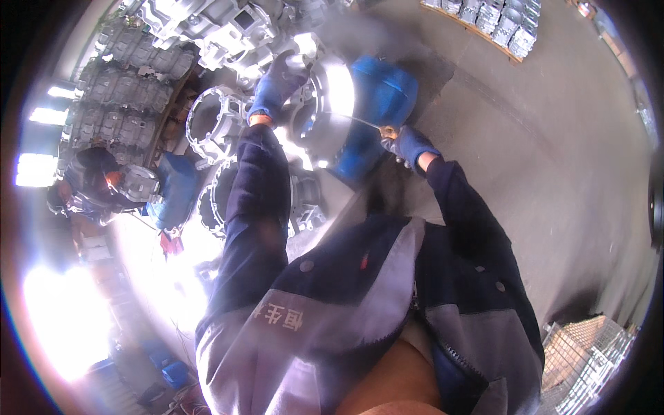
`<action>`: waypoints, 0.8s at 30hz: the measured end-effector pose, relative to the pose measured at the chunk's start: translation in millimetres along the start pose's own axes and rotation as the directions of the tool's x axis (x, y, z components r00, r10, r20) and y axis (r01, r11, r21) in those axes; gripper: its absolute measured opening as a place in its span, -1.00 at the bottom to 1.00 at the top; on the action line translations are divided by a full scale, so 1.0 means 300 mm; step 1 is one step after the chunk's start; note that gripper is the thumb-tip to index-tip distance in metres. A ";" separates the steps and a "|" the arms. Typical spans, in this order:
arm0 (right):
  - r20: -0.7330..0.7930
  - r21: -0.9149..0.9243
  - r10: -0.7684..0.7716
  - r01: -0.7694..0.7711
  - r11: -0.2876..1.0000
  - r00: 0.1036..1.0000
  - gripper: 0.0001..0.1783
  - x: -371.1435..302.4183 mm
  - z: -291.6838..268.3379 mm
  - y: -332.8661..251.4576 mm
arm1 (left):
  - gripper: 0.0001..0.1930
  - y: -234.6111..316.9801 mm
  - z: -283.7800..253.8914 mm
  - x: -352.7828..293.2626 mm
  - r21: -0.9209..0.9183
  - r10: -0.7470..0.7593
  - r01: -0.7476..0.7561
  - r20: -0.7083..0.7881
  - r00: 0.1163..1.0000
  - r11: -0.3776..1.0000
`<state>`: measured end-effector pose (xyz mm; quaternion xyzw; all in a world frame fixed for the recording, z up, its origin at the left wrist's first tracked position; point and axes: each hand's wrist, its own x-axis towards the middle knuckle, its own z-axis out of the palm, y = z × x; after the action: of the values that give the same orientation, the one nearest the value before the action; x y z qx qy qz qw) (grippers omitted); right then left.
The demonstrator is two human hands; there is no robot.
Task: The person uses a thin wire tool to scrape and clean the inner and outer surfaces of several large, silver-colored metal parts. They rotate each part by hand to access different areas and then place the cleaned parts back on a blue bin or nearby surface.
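Concrete floor (pixel 539 138); left hand (pixel 277 86) grips casting (pixel 315 104).

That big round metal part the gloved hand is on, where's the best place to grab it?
Probably the rim of the round metal casting, from above, where the left hand already rests. The rim looks narrow enough for fingers to hook over; the body looks too wide. The right hand holds a thin rod.

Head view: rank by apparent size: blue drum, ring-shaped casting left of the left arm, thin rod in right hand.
1. Blue drum, largest.
2. Ring-shaped casting; it lies at a similar distance, so this rank looks fair.
3. Thin rod held by the right hand, slimmest by far.
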<state>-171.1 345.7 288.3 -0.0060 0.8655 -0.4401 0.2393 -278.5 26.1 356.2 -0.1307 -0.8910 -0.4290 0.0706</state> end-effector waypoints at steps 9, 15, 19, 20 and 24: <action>-0.191 -0.252 -0.100 0.050 0.966 0.976 -0.55 0.106 0.073 -0.037 | -0.24 0.047 0.002 -0.014 0.157 -0.113 0.112 -0.003 0.994 0.981; 0.354 0.372 -0.203 0.063 0.926 0.913 -0.73 -0.092 -0.035 -0.023 | -0.38 0.032 0.030 -0.048 0.065 0.015 -0.016 0.014 1.000 0.998; 0.064 0.664 -0.045 -0.009 0.748 0.997 -0.72 -0.060 -0.090 -0.027 | -0.54 0.098 0.068 -0.055 -0.119 -0.044 0.036 -0.065 0.997 0.992; -0.052 0.656 -0.075 0.090 0.749 0.996 -0.70 -0.039 -0.084 -0.022 | -0.52 0.119 0.078 -0.061 -0.144 -0.156 0.145 -0.067 0.986 0.979; -0.011 0.170 0.206 -0.201 0.965 0.979 -0.70 -0.001 -0.016 0.036 | -0.62 0.194 0.122 -0.061 0.027 -0.168 0.183 -0.287 0.943 0.983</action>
<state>-170.6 356.1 282.4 0.1092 0.8248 -0.4844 0.2704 -244.3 86.6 372.4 0.0138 -0.8908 -0.4240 0.1626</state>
